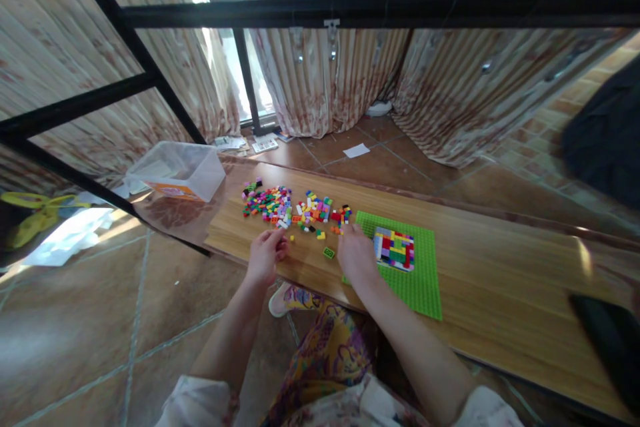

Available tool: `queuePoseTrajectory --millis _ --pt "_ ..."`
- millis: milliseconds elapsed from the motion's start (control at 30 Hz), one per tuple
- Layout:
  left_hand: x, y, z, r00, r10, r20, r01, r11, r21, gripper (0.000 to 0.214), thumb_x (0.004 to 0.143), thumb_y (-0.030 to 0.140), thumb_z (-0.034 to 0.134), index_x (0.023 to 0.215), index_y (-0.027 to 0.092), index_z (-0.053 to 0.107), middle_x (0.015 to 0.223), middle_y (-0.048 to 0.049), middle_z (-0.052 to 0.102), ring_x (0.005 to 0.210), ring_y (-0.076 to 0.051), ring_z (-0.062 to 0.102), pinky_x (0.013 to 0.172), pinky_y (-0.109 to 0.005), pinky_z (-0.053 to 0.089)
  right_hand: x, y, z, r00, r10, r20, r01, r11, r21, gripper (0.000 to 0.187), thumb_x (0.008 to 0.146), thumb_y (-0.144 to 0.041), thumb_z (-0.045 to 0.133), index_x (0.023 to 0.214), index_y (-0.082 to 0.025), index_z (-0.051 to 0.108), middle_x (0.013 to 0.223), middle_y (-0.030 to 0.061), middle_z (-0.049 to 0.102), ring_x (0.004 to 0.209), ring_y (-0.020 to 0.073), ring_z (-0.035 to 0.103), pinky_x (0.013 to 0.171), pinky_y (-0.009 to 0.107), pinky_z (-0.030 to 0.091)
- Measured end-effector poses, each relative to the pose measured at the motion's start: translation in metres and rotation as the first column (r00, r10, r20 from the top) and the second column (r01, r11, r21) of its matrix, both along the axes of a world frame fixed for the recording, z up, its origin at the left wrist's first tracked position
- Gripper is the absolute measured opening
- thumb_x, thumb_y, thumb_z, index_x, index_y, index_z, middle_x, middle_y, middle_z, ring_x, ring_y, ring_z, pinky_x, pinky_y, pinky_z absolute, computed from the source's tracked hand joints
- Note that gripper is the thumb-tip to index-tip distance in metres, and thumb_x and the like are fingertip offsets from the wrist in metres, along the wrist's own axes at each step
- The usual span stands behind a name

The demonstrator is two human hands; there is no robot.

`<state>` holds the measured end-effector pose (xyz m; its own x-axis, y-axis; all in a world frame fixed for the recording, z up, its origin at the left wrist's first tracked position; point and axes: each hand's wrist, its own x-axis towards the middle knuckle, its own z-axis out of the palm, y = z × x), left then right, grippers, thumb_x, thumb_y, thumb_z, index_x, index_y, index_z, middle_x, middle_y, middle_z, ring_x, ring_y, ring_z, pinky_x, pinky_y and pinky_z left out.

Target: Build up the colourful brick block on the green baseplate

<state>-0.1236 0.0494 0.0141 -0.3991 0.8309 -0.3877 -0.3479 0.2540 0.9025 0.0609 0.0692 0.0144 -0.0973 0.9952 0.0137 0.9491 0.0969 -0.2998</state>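
Observation:
A heap of small coloured bricks point(285, 205) lies on the wooden table point(500, 280). A green baseplate point(420, 280) sits to its right, with a patch of coloured bricks point(395, 248) built on it. My left hand point(265, 255) rests at the near edge of the heap, fingers curled and pinched together on something too small to make out. My right hand point(356, 255) is at the baseplate's left edge, its fingers curled down near loose bricks and hidden from me. One green brick point(329, 253) lies alone between my hands.
A clear plastic box point(175, 170) stands at the table's far left end. A black metal frame point(350, 10) crosses above the table. Curtains hang behind. A dark object point(610, 340) lies at the table's right end. Tiled floor surrounds the table.

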Motion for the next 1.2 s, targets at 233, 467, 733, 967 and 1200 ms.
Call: queuePoseTrajectory --millis 233,467,733,967,1200 --pt "-0.003 0.009 -0.007 0.745 -0.195 -0.638 0.199 0.978 -0.067 0.014 0.063 0.026 0.070 0.073 0.019 0.065 0.061 0.0032 0.057 0.055 -0.012 0.048 0.056 -0.023 0.033 -0.004 0.015 -0.010 1.000 -0.024 -0.013 0.024 0.999 -0.024 0.030 0.092 -0.010 0.037 0.110 -0.014 0.061 0.107 0.0155 0.064 0.092 0.0220 0.065 0.077 0.031 0.047" --pt "0.006 0.011 -0.014 0.497 -0.274 -0.824 0.267 0.951 -0.155 0.007 0.072 0.017 0.061 0.067 0.021 0.061 0.064 -0.0012 0.058 0.063 -0.017 0.051 0.065 -0.027 0.034 0.006 -0.004 -0.008 0.910 0.015 -0.413 0.032 0.994 0.106 0.027 0.091 -0.021 0.045 0.109 -0.015 0.064 0.103 0.0126 0.068 0.094 0.0218 0.064 0.085 0.035 0.048" --pt "0.020 -0.008 -0.003 0.935 -0.241 -0.259 0.226 0.970 -0.087 0.019 0.078 0.034 0.055 0.067 0.018 0.052 0.058 0.0020 0.049 0.047 -0.009 0.039 0.044 -0.020 0.025 0.017 -0.037 0.003 0.366 -0.134 -0.921 0.029 0.991 -0.132 0.027 0.079 -0.038 0.063 0.094 -0.016 0.070 0.084 0.0068 0.072 0.074 0.0186 0.067 0.071 0.033 0.053" --pt "0.076 -0.050 0.026 0.777 -0.414 0.474 0.473 0.881 -0.006 0.018 0.080 0.029 0.059 0.083 0.013 0.063 0.071 -0.0018 0.058 0.053 -0.006 0.051 0.039 -0.014 0.032 0.038 -0.069 0.027 0.408 0.002 -0.913 0.002 1.000 0.003 0.014 0.080 -0.029 0.062 0.083 -0.022 0.073 0.088 0.0039 0.070 0.082 0.0161 0.064 0.076 0.030 0.051" --pt "0.102 -0.057 0.041 0.688 -0.601 0.406 0.655 0.756 0.009 0.034 0.081 0.047 0.063 0.080 0.013 0.065 0.071 -0.0039 0.062 0.057 -0.009 0.059 0.044 -0.016 0.041 0.062 -0.094 0.033 0.454 -0.045 -0.890 0.049 0.998 -0.026 0.019 0.080 -0.027 0.061 0.095 -0.022 0.071 0.093 0.0041 0.070 0.085 0.0160 0.065 0.078 0.030 0.052"
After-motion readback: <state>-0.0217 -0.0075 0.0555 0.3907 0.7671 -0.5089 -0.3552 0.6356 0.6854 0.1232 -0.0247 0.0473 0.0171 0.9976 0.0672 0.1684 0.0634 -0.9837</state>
